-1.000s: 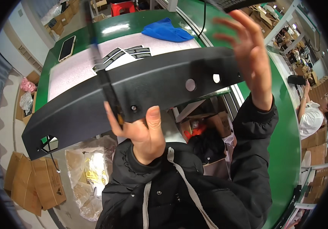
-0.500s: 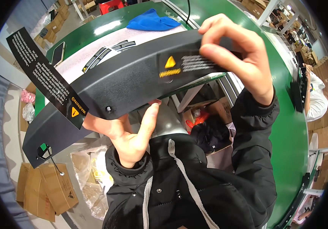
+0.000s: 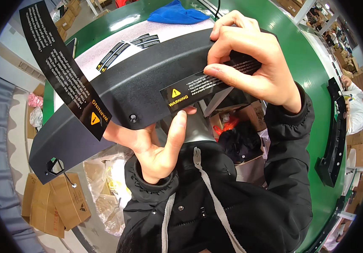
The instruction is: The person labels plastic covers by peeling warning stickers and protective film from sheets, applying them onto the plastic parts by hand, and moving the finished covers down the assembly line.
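A long, curved black plastic panel (image 3: 147, 67) is held up slantwise, with a round hole and a larger cut-out with a short cable toward its left end. My left hand (image 3: 156, 156) grips its lower edge, thumb in front. A black warning label (image 3: 63, 67) sticks up across the panel's left part, its lower end by my left index finger; whether it clings to that finger I cannot tell. My right hand (image 3: 253, 63) pinches the right end of a second black warning label (image 3: 190, 93) between thumb and fingers. This label lies along the panel's lower edge; contact is unclear.
Several more labels (image 3: 118, 55) on backing lie on a pale sheet on the green table (image 3: 308, 55), near a blue cloth (image 3: 177, 13) and a phone (image 3: 71, 46). Cardboard boxes (image 3: 55, 206) and clear plastic bags stand lower left. At right, a person (image 3: 355, 107) handles another black panel (image 3: 333, 139).
My right hand has brought the pinched label down and left, toward the panel's lower edge. The panel, left hand and upright label have shifted slightly right in view.
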`<state>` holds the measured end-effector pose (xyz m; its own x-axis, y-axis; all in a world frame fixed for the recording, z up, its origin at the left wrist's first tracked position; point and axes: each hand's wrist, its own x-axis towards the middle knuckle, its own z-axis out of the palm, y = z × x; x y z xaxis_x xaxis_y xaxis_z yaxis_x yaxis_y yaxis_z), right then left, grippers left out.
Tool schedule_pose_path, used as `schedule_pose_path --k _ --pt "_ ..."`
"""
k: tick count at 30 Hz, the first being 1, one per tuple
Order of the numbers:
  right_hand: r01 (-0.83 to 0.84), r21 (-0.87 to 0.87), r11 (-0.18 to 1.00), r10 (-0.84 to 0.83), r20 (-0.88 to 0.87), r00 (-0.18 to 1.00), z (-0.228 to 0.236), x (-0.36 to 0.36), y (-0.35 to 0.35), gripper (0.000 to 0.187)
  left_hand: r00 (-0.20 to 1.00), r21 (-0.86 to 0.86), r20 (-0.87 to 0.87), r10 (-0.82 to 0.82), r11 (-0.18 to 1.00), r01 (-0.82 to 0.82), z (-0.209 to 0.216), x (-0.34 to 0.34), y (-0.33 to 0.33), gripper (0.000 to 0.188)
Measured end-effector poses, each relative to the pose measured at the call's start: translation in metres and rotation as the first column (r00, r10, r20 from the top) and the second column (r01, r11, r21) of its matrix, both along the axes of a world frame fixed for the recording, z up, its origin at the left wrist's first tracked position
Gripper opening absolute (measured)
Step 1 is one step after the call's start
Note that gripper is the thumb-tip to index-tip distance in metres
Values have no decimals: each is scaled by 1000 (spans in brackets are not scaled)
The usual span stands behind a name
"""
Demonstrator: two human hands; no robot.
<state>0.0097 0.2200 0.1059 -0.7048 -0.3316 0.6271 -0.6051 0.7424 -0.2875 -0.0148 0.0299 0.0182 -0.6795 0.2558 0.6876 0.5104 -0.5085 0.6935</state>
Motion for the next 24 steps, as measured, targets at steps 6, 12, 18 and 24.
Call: schedule_pose_path --k 6,12,18,24 --pt "54 50 997 -54 10 998 3 4 -4 15 992 53 114 56 997 -62 5 6 6 101" --pt "28 76 997 -28 -2 1000 4 0 -2 15 976 110 208 71 989 -95 7 8 13 102" --pt "30 87 996 -30 -3 1000 1 -1 0 16 966 142 252 59 985 -97 11 9 17 99" --pt "13 84 996 -12 -19 1000 10 -3 -4 15 935 145 334 120 973 -177 16 11 20 96"
